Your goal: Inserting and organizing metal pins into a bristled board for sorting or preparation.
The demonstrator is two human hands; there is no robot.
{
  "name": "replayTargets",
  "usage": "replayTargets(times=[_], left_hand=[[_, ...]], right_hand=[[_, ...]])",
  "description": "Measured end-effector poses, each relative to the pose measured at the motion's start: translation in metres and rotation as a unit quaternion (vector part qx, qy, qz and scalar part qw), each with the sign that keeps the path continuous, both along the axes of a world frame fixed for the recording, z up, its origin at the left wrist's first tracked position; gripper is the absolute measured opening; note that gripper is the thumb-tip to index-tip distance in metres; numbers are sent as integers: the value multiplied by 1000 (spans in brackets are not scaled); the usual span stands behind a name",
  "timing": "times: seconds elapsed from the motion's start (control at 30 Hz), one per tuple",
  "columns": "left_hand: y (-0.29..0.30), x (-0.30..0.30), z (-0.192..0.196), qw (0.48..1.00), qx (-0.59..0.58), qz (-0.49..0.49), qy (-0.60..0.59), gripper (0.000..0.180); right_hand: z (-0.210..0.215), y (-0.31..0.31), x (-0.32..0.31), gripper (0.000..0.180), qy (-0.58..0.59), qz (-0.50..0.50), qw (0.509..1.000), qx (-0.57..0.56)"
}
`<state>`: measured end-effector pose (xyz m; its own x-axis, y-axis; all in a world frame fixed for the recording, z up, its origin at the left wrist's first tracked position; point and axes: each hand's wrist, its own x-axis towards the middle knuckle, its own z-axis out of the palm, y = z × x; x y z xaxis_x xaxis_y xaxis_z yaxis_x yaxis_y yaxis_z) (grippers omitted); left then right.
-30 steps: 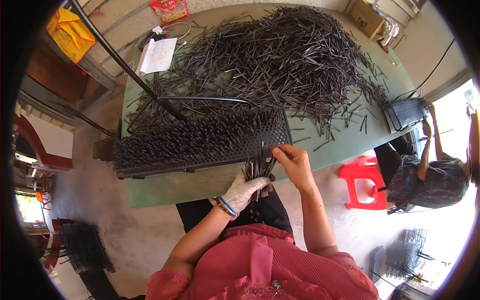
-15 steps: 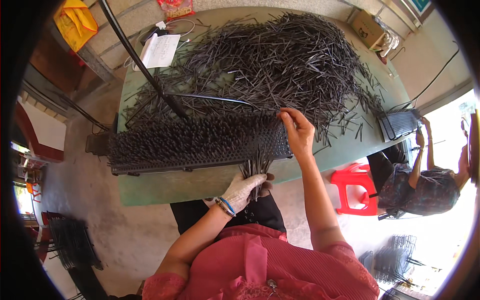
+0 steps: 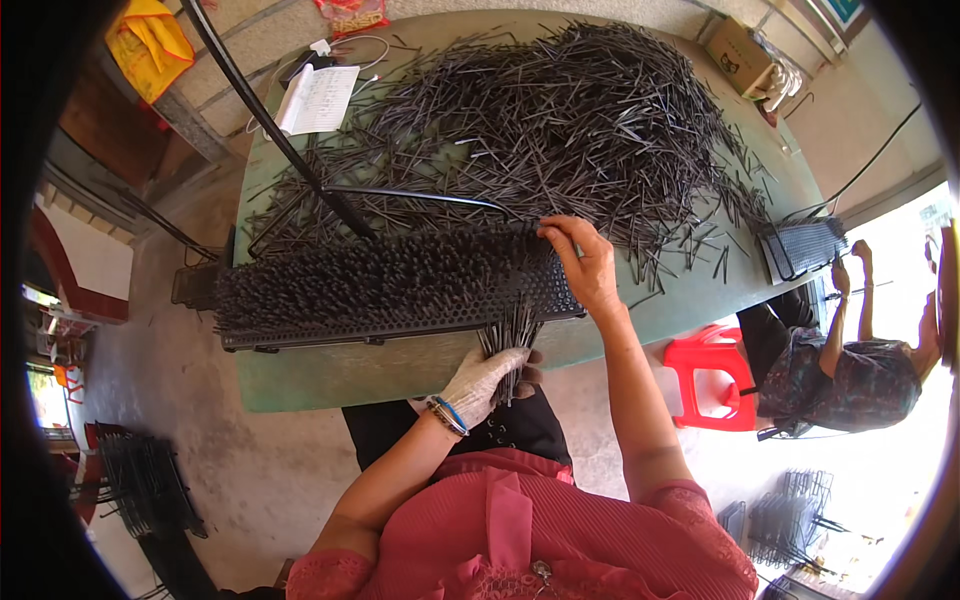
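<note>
A long black perforated rack (image 3: 460, 318) lies along the near edge of the table, most of its holes filled with upright dark strips (image 3: 340, 285). My left hand (image 3: 485, 382), in a pale glove, is closed around a bunch of thin dark strips (image 3: 512, 335) just below the rack's front edge. At the rack's right end my bare right hand (image 3: 580, 262) has thumb and forefinger pinched together over the holes. Whatever lies between those fingertips is too small to make out. Behind the rack spreads a big heap of loose dark strips (image 3: 590, 120).
A black metal bar (image 3: 265, 110) rises from the rack toward the upper left. On the greenish table (image 3: 300, 385) lies an open notebook (image 3: 318, 98); a cardboard box (image 3: 738, 58) stands far right. Beyond a red stool (image 3: 710, 380), a co-worker (image 3: 840, 380) handles another rack (image 3: 805, 248).
My right hand has shifted slightly left along the rack's back edge, still pinched. My left hand keeps its bunch of strips in nearly the same place. The co-worker's hands have moved a little.
</note>
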<state>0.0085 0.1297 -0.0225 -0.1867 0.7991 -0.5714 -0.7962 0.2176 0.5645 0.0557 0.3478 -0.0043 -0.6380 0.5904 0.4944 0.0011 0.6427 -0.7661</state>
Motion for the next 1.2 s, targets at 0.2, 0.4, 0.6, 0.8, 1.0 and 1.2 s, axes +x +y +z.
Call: replayTargets(times=[0.2, 0.4, 0.6, 0.8, 1.0, 1.2], left_hand=[[0, -1, 0, 1000, 0, 0, 4, 24], [1, -1, 1, 1000, -4, -2, 13, 19], [3, 3, 3, 1000, -16, 19, 6, 15], [2, 3, -3, 1000, -11, 16, 18, 15], [2, 3, 0, 1000, -16, 15, 1, 18], [0, 1, 1, 1000, -24, 8, -1, 25]], right_hand=[[4, -3, -5, 16, -9, 17, 993, 118], [4, -5, -1, 15, -10, 10, 998, 60], [4, -7, -5, 15, -1, 42, 993, 106], [-5, -7, -6, 17, 0, 57, 993, 102], [-12, -8, 2, 18, 26, 4, 986, 164], [-19, -14, 1, 18, 27, -82, 977, 195]])
